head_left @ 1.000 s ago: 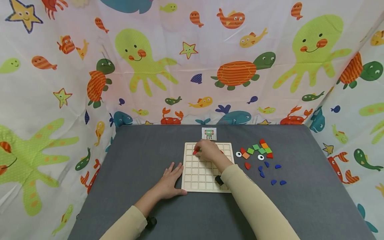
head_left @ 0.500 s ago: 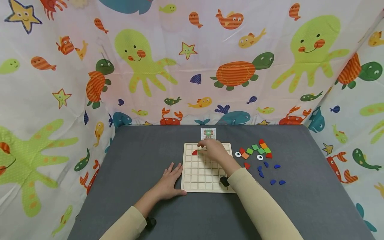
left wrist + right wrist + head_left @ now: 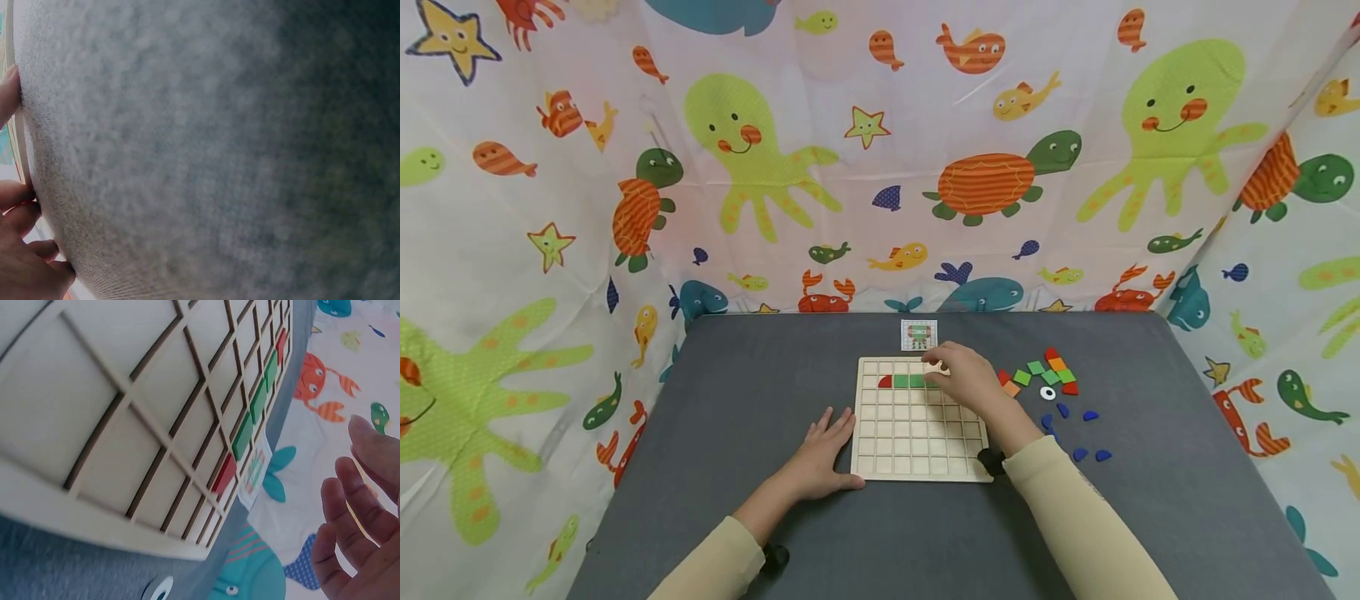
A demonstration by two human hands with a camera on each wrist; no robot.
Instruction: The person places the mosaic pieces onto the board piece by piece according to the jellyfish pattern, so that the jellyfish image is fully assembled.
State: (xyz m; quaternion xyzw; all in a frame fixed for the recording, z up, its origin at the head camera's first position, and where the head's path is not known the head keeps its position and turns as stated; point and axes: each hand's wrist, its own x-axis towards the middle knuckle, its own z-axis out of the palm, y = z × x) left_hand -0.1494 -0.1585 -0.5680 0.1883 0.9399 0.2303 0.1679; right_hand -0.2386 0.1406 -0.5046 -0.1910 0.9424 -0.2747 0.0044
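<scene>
A person's two bare hands work, apart from each other, at a pale wooden grid board (image 3: 883, 442) lying flat on a grey table (image 3: 737, 375). What has just changed is the right hand (image 3: 958, 379): a second ago it covered the left part of the board's second row from the far edge, and now it has slid to the right, above the far right part. Its fingers are loosely bent, the thumb stands away from them, and nothing shows between them. The left hand (image 3: 820, 457) stays where it was, fingers spread, against the board's left edge. The shift uncovers the row: in the head view, a red piece (image 3: 886, 381) followed by green squares (image 3: 908, 381); the right wrist view shows three green squares in all, then a second red piece (image 3: 224, 474) at the other end. All five sit side by side in their cells, so this row looks settled, in my judgement, and the right hand free. Much seems left over: to the right of the board lie blue half-rounds (image 3: 1091, 416), a white ring (image 3: 1047, 393), and loose red, green and orange pieces (image 3: 1051, 371). A small printed card (image 3: 919, 335) lies just beyond the board's far edge.
</scene>
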